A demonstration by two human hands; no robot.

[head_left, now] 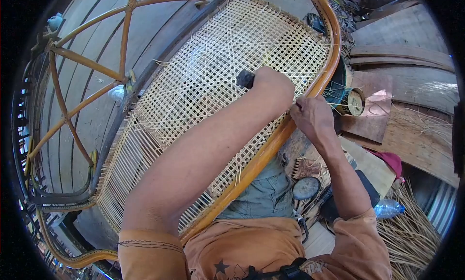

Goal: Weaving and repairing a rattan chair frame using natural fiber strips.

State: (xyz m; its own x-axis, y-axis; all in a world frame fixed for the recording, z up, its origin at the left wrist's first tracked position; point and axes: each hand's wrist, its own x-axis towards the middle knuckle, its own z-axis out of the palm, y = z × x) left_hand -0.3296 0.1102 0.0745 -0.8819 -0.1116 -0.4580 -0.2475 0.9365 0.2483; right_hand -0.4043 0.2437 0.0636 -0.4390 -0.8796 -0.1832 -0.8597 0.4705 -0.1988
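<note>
Left hand (273, 84) grips a dark tool (245, 78) (tip hidden) — right hand (312, 116) pinches something unseen at the rattan frame (271, 147).

A clear plastic bottle (389, 208) with what may be a pale label lies at lower right.

Our left hand (273, 84) fisted, forearm outstretched; our right hand (312, 116) just beside it, fingers (301, 105) pinched.

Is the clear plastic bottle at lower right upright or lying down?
Lying down: the clear plastic bottle rests on its side beside the dry straw.
</note>
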